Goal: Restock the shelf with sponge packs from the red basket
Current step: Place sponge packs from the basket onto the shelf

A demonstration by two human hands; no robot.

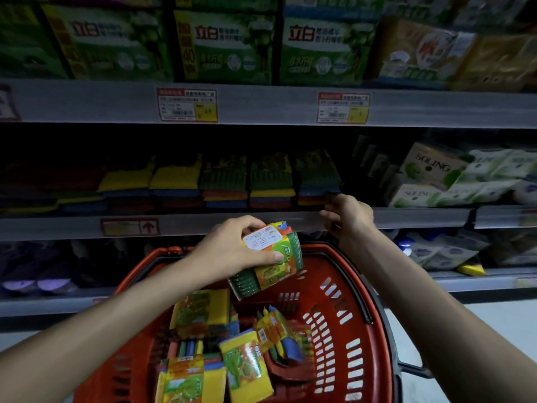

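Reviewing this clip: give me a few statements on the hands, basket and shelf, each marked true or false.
1. The left hand grips a sponge pack above the red basket. True.
2. The right hand holds a second pack. False: it holds nothing, fingers curled at the shelf edge.
3. The basket is empty. False: several packs lie inside.
4. Sponge stacks already sit on the shelf. True.

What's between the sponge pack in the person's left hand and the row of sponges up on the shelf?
Only the grey shelf edge lies between the held sponge pack and the shelved sponges, as the head view shows.
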